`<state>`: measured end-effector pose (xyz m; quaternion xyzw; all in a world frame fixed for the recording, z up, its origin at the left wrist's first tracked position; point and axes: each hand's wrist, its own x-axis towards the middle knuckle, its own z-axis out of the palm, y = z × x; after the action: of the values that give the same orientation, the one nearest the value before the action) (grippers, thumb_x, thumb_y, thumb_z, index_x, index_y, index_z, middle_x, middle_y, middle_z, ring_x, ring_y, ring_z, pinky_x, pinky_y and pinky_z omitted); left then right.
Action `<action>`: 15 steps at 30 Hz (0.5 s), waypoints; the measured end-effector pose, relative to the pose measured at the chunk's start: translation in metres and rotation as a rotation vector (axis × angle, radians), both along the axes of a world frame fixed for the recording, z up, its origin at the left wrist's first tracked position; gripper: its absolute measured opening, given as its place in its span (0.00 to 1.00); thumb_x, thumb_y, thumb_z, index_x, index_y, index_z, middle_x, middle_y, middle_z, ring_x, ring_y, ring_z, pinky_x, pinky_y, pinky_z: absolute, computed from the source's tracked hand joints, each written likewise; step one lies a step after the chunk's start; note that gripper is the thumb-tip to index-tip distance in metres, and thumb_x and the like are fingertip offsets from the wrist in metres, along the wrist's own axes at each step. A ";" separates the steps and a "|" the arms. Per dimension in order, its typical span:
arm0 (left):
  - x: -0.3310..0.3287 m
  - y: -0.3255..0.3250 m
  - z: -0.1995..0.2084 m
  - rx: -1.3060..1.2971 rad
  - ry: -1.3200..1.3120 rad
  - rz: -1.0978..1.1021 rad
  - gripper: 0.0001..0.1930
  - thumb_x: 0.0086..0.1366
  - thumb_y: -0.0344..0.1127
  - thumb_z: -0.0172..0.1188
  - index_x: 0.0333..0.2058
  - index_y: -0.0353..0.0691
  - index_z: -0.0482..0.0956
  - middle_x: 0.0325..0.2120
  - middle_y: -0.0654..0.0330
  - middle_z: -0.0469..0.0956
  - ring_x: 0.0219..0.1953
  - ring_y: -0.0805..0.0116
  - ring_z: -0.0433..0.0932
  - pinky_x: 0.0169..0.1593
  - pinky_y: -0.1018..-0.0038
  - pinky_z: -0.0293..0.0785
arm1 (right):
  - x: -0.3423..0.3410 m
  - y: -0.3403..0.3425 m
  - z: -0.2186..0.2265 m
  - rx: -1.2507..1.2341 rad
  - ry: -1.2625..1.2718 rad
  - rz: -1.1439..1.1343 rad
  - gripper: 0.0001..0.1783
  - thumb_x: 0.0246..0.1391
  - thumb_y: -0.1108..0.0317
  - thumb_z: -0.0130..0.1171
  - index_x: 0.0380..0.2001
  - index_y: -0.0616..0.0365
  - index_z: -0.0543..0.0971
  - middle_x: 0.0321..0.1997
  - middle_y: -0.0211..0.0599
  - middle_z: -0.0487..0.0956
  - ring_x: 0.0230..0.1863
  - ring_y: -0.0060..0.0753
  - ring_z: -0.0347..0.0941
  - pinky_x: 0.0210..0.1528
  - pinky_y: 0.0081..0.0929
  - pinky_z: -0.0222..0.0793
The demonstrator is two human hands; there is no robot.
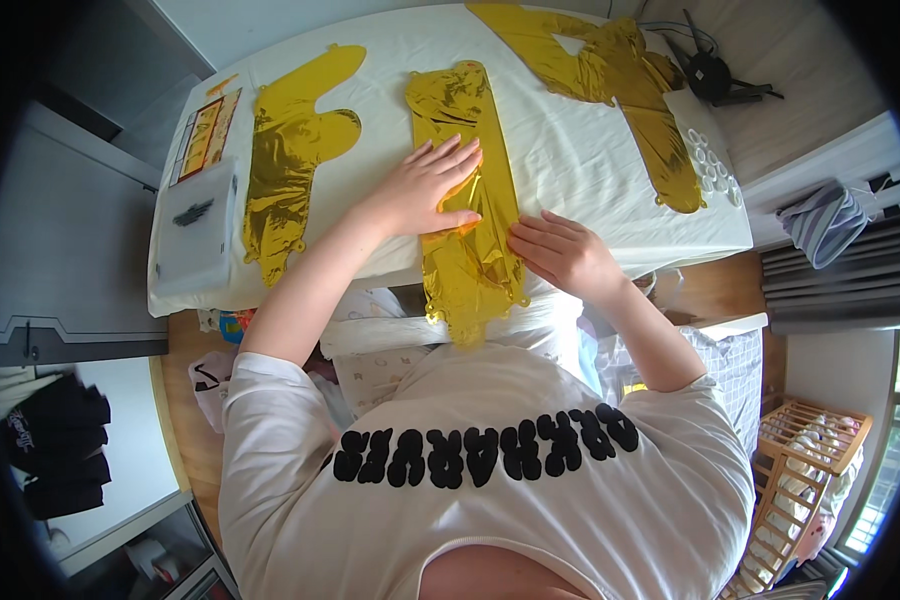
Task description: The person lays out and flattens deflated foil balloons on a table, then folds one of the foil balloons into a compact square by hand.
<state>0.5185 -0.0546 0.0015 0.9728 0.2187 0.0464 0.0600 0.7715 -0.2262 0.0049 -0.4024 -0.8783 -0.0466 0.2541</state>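
Note:
A flat, uninflated gold foil balloon [458,95] lies lengthwise before me on the white-covered table [590,190], its near end hanging over the front edge. My left hand [432,188] rests palm down on its middle, fingers spread. At the balloon's right edge is my right hand [567,253], its fingers stretched out together and their tips touching the foil. Neither hand grips anything. Another flat gold foil balloon [282,150], with rounded lobes, lies to the left. More gold foil [575,65] spreads over the far right, with a long strip [665,150] running nearer.
On the table's left are a clear plastic case [198,225] and a flat printed package [206,138]. White rings [710,165] lie at the right edge, near a black device with legs [708,75]. A wooden crib [795,480] stands on the right.

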 end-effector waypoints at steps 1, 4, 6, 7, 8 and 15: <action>0.000 0.000 -0.001 0.005 -0.005 0.000 0.49 0.68 0.70 0.53 0.77 0.47 0.49 0.78 0.57 0.47 0.79 0.54 0.44 0.79 0.55 0.43 | -0.001 0.000 -0.001 0.011 0.005 0.010 0.18 0.54 0.69 0.69 0.48 0.57 0.85 0.54 0.35 0.84 0.61 0.39 0.79 0.65 0.44 0.74; 0.000 0.000 0.000 -0.003 0.010 -0.001 0.48 0.69 0.69 0.53 0.77 0.47 0.49 0.78 0.57 0.47 0.79 0.54 0.44 0.78 0.55 0.44 | -0.002 -0.001 0.003 0.057 0.012 0.006 0.18 0.52 0.69 0.70 0.47 0.59 0.85 0.53 0.37 0.85 0.59 0.40 0.80 0.64 0.42 0.76; 0.000 0.000 0.001 0.008 0.008 -0.002 0.48 0.69 0.69 0.53 0.77 0.47 0.50 0.78 0.57 0.47 0.79 0.54 0.44 0.78 0.54 0.44 | -0.004 -0.002 0.002 0.059 0.025 0.006 0.18 0.51 0.69 0.71 0.47 0.59 0.85 0.54 0.37 0.84 0.59 0.40 0.80 0.63 0.42 0.76; 0.000 0.000 0.001 0.015 0.005 -0.005 0.48 0.69 0.69 0.53 0.76 0.46 0.50 0.78 0.57 0.48 0.79 0.54 0.44 0.78 0.54 0.45 | -0.005 -0.001 0.001 0.057 0.037 0.007 0.18 0.51 0.69 0.71 0.47 0.59 0.85 0.54 0.37 0.84 0.59 0.40 0.80 0.63 0.42 0.76; 0.000 0.001 0.001 0.018 0.006 -0.004 0.48 0.69 0.69 0.53 0.76 0.46 0.50 0.78 0.57 0.48 0.79 0.54 0.44 0.78 0.54 0.45 | -0.005 -0.001 0.000 0.060 0.037 0.007 0.18 0.51 0.69 0.71 0.47 0.59 0.85 0.54 0.37 0.84 0.59 0.40 0.80 0.63 0.42 0.76; 0.000 0.000 0.004 0.024 -0.007 -0.021 0.48 0.69 0.67 0.55 0.76 0.46 0.50 0.78 0.56 0.48 0.79 0.52 0.45 0.78 0.54 0.46 | -0.010 0.001 -0.002 0.108 -0.021 -0.015 0.23 0.53 0.65 0.69 0.53 0.54 0.82 0.59 0.34 0.82 0.54 0.38 0.81 0.60 0.41 0.78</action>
<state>0.5182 -0.0550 0.0052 0.9755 0.2079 0.0516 0.0495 0.7611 -0.2256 0.0033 -0.3940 -0.8741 -0.1001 0.2659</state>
